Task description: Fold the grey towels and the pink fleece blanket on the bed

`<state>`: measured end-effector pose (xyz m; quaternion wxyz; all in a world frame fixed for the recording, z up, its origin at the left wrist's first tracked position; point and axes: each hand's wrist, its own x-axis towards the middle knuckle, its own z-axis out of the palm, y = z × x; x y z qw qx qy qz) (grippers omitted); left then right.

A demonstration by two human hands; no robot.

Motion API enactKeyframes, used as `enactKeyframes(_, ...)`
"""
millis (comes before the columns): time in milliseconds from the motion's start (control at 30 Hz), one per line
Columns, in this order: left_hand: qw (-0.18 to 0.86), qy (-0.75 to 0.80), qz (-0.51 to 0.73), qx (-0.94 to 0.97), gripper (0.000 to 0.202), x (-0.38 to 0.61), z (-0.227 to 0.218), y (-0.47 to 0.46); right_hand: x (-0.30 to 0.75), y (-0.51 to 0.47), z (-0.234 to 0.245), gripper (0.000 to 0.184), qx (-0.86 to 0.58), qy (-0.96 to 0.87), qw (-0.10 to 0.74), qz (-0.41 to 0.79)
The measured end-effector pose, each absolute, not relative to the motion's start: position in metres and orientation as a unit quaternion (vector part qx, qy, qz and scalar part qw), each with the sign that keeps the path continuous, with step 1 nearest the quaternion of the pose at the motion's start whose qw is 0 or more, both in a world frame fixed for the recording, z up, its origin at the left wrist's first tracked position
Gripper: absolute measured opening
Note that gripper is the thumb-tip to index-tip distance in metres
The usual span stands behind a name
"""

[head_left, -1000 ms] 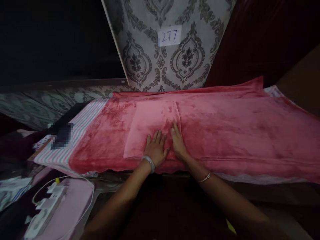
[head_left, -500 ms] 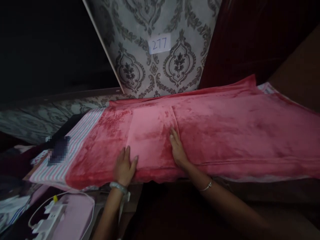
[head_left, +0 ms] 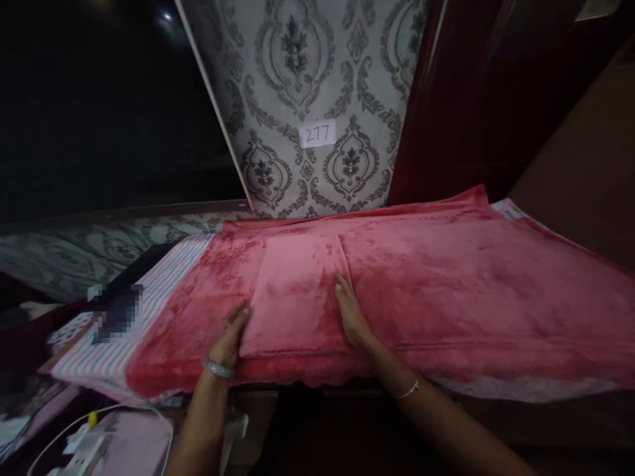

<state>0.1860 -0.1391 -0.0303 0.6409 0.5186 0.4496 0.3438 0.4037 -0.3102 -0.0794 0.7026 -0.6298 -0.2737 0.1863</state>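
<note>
A folded pink plush cloth lies flat on a larger pink-red plush blanket that covers the surface in front of me. At the cloth's left edge, near its front corner, is my left hand, fingers stretched out and gripping nothing. My right hand rests open along the cloth's right side, fingers pointing away from me. Each wrist wears a bracelet. The undersides of both hands are hidden.
Striped fabric shows at the left, with a blurred dark item on it. A white power strip with a cable sits lower left. Behind stand a large dark screen, patterned wallpaper with a paper label, and a dark red panel.
My left hand has shifted left, from over the folded cloth's front left part to its left edge. My right hand stays by the right side. The view has tilted up slightly.
</note>
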Motion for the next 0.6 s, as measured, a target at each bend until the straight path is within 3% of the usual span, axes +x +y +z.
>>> enactKeyframes(100,0.672,0.441,0.322,0.501,0.061,0.183,-0.028,-0.143,0.420,-0.302,-0.074,0.060,-0.629,-0.323,0.685,0.177)
enactKeyframes(267,0.660,0.396,0.318,0.553,0.095,0.175,-0.032,-0.158,0.467,-0.247,-0.040,0.036,-0.701,-0.471,0.517,0.138)
enactKeyframes(367,0.615,0.384,0.334,0.602,0.100,0.173,-0.041,-0.163,0.494,-0.200,-0.021,0.045,-0.745,-0.492,0.438,0.105)
enactKeyframes(600,0.517,0.407,0.348,0.668,0.090,0.170,-0.065,-0.169,0.538,-0.121,-0.015,0.058,-0.790,-0.516,0.326,0.068)
